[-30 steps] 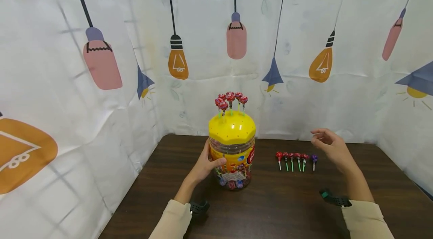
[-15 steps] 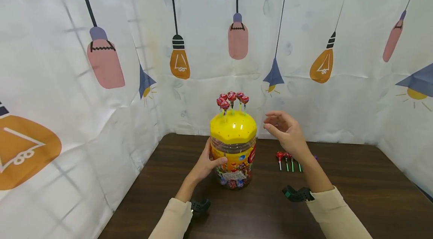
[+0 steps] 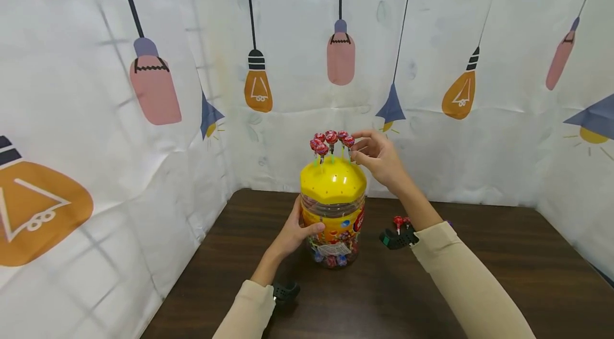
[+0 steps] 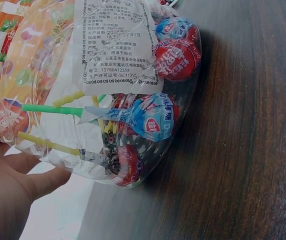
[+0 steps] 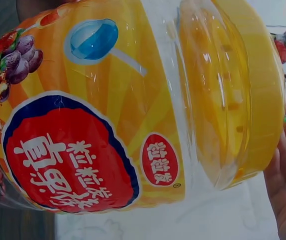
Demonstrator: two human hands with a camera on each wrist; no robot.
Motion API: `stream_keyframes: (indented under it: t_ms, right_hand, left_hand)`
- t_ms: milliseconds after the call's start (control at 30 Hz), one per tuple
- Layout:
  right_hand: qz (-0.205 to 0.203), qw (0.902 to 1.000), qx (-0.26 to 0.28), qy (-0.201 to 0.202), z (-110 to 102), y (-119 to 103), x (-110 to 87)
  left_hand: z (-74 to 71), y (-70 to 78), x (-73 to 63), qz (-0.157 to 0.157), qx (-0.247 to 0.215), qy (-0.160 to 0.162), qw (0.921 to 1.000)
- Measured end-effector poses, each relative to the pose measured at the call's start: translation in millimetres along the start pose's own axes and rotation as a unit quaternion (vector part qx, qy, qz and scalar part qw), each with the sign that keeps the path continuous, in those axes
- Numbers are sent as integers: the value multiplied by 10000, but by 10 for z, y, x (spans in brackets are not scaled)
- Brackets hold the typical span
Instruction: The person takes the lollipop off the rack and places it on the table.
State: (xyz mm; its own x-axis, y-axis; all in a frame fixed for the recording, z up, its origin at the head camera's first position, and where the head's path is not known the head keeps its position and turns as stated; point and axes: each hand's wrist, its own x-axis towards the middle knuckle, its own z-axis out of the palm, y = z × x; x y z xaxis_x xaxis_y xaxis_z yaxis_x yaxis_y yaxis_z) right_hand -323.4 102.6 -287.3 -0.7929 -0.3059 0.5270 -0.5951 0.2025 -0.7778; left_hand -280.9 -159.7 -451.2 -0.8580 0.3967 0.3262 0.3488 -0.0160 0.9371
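A clear candy jar (image 3: 338, 222) with a yellow domed lid (image 3: 333, 184) stands upright on the table. Several red-wrapped lollipops (image 3: 322, 148) stick up from holes in the lid. My left hand (image 3: 288, 232) grips the jar's left side, thumb across the front of its label. At the lid's right side, my right hand (image 3: 381, 160) has thumb and fingers at the rightmost lollipop (image 3: 348, 142), pinching it just below the head. In the right wrist view, the lid (image 5: 260, 95) partly hides those fingers (image 5: 285, 185). More lollipops (image 4: 155, 117) lie inside the jar.
Loose lollipops (image 3: 399, 222) lie on the dark wooden table (image 3: 364, 296), right of the jar; my right forearm and wristband cover most of them. A white curtain (image 3: 297, 94) printed with lamps hangs behind and along the sides.
My right hand has swung left from above the loose lollipops on the table to the lollipops on the lid. The left hand and jar have stayed in place.
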Motion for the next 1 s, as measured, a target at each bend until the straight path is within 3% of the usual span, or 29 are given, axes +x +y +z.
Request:
stream_keyframes:
  t_ms: [167, 433, 667, 1000]
  right_hand:
    - [-58, 9999, 136, -55, -15, 15, -1]
    - [-72, 9998, -78, -152, -22, -4, 12]
    - [-426, 9987, -219, -186, -15, -3, 23]
    - [-843, 9959, 39, 335, -22, -80, 85]
  left_hand:
    - [11, -7, 5, -10, 89, 43, 10000]
    - [12, 1, 2, 6, 17, 26, 10000]
    - [5, -13, -4, 15, -34, 0, 10000]
    - [9, -18, 2, 47, -93, -16, 9999]
